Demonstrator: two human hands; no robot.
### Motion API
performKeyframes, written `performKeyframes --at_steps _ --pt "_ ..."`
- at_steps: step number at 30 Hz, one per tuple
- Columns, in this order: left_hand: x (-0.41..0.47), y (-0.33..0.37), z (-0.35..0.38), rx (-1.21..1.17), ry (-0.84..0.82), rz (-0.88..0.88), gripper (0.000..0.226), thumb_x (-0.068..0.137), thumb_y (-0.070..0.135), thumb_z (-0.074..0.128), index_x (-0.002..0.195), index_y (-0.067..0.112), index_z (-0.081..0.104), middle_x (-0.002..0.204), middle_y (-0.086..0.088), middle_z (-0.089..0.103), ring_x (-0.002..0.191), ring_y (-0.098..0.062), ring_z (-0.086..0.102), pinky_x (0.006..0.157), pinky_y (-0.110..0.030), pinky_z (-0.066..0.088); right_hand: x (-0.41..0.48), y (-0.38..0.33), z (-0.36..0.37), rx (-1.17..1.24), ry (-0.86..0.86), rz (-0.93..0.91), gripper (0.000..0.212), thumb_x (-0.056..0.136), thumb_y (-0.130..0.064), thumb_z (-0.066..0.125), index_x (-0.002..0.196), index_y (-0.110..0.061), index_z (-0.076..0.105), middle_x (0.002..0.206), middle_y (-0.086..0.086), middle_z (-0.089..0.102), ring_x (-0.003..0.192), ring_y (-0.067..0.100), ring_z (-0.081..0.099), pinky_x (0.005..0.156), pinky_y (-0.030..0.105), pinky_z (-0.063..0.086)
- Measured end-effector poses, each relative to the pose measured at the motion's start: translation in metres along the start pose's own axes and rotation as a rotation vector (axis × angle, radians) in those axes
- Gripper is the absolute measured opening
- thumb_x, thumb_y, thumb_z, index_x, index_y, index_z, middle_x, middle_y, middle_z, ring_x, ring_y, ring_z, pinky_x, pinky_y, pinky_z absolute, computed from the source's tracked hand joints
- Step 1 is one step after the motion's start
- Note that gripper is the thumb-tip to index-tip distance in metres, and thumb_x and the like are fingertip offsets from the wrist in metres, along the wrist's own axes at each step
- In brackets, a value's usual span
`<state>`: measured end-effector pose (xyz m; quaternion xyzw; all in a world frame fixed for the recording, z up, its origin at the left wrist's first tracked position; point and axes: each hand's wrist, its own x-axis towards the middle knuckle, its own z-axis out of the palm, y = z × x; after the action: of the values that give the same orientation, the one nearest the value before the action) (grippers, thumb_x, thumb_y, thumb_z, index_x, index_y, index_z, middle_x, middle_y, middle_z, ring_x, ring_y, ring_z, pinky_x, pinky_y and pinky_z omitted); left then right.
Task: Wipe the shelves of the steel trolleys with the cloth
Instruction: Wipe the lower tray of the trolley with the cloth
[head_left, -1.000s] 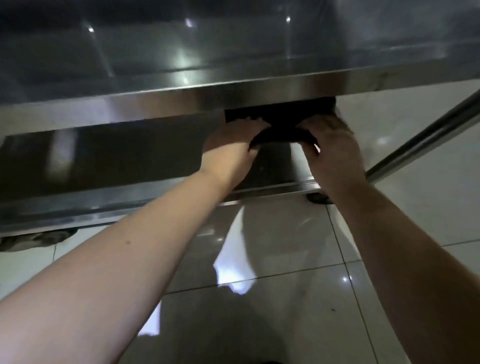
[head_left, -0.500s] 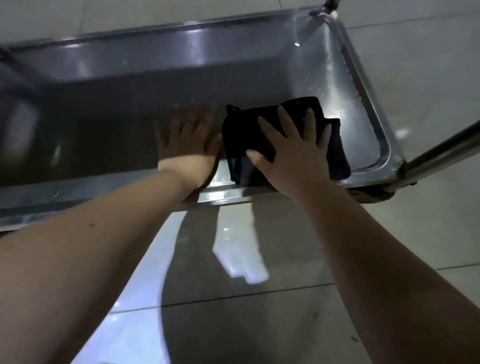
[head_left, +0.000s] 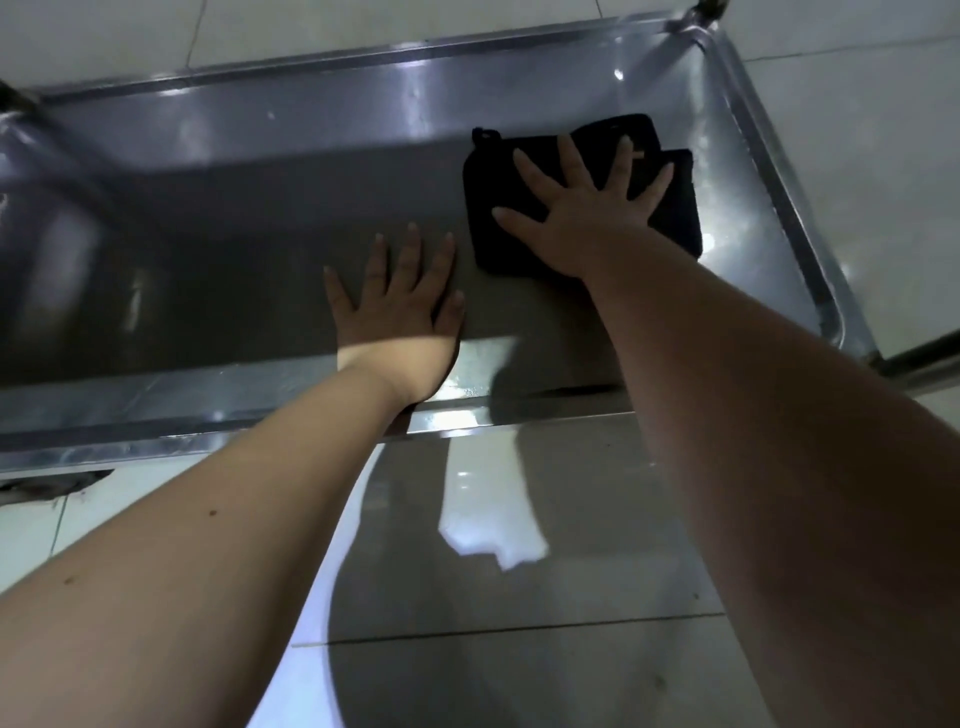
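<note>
Black cloth lies folded flat at the 3 o'clock end of the steel shelf, its loop at the 10 o'clock corner. Your right hand presses it, fingers spread and straight toward 12. Your left hand rests flat on bare steel just beside the cloth, at its 8 o'clock, gripping nothing. Shelf and cloth both run 9 to 3, so the next sweep likely heads toward 9.

A black folded cloth lies flat on the right part of the low steel shelf, a shiny tray with raised rims.
</note>
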<state>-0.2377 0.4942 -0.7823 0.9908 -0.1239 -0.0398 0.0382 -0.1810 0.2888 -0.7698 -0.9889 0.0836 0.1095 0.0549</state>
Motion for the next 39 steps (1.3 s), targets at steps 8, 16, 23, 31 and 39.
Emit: performKeyframes --at_steps 8,16,23,31,39 --pt "0.002 0.002 0.002 0.010 -0.015 -0.014 0.057 0.101 0.048 0.019 0.152 0.045 -0.006 0.164 0.008 -0.011 0.150 -0.026 -0.011 0.111 -0.069 -0.007 -0.114 0.002 0.034 0.009 0.107 -0.062 0.074 0.075 -0.086 0.003 0.143 -0.061 -0.011 0.162 -0.014 -0.013 0.145 0.043 -0.017 0.105 0.071 -0.015" --pt "-0.001 -0.004 0.002 -0.035 0.014 -0.002 0.056 0.099 0.052 0.021 0.150 0.051 -0.002 0.164 0.011 -0.006 0.150 -0.025 -0.008 0.113 -0.065 -0.007 -0.119 0.086 0.021 -0.020 0.105 -0.002 0.076 0.070 -0.091 0.007 0.140 -0.066 -0.009 0.160 -0.024 -0.011 0.148 0.033 -0.012 0.113 0.066 -0.007" --pt "-0.001 -0.002 0.006 0.010 0.011 0.000 0.056 0.099 0.049 0.017 0.151 0.049 -0.005 0.164 0.009 -0.008 0.150 -0.027 -0.008 0.111 -0.068 -0.006 -0.127 0.065 0.023 -0.029 0.071 0.196 0.080 0.071 -0.089 0.002 0.145 -0.058 -0.009 0.162 -0.016 -0.013 0.146 0.043 -0.014 0.110 0.070 -0.007" --pt "-0.005 -0.010 0.001 -0.021 -0.003 -0.007 0.055 0.098 0.048 0.016 0.150 0.052 -0.001 0.164 0.012 -0.007 0.150 -0.025 -0.008 0.113 -0.066 -0.006 -0.152 -0.004 0.035 0.042 0.055 -0.057 0.075 0.076 -0.085 0.009 0.144 -0.059 -0.010 0.161 -0.021 -0.013 0.146 0.037 -0.020 0.110 0.067 -0.013" --pt "-0.005 -0.009 0.003 -0.015 0.014 0.004 0.055 0.098 0.051 0.015 0.150 0.051 -0.003 0.164 0.011 -0.005 0.150 -0.027 -0.006 0.112 -0.067 -0.005 -0.165 0.085 0.025 -0.006 0.011 0.151 0.073 0.076 -0.085 0.008 0.142 -0.062 -0.013 0.160 -0.021 -0.014 0.147 0.033 -0.017 0.115 0.061 -0.008"
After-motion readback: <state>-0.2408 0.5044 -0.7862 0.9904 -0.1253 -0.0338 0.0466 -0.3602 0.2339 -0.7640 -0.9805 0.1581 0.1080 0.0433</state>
